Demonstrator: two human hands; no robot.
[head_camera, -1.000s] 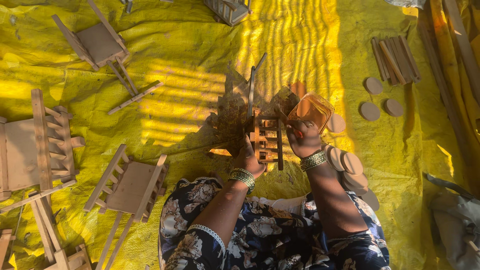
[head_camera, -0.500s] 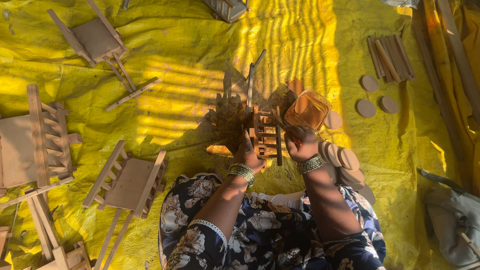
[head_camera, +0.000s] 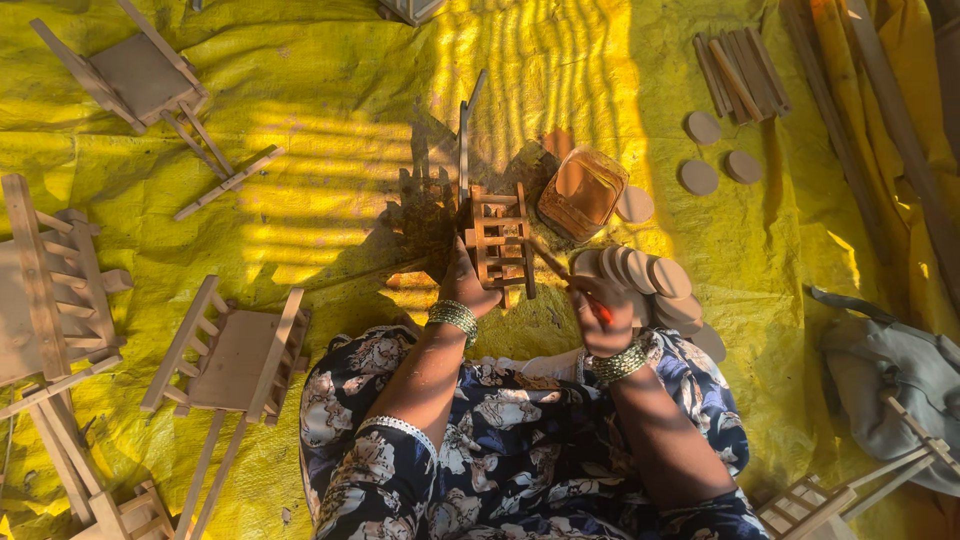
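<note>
Yellow tarp (head_camera: 330, 200) covers the floor; near its middle, the left hand (head_camera: 466, 285) grips a small wooden ladder-back frame (head_camera: 499, 240), the right hand (head_camera: 600, 315) clenches a red-handled tool (head_camera: 570, 280) touching it.

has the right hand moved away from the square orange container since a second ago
Yes. The right hand has dropped below the square orange plastic container, toward the person's lap; earlier it was up against that container.

Ground cover: I see a crinkled yellow tarp (head_camera: 330, 110) spread over the floor, striped with slatted sunlight and shadow. On it I log small wooden chair frames (head_camera: 235, 350), loose slats (head_camera: 740, 65), round wooden discs (head_camera: 700, 178). A grey bag (head_camera: 890, 380) lies at right.
</note>
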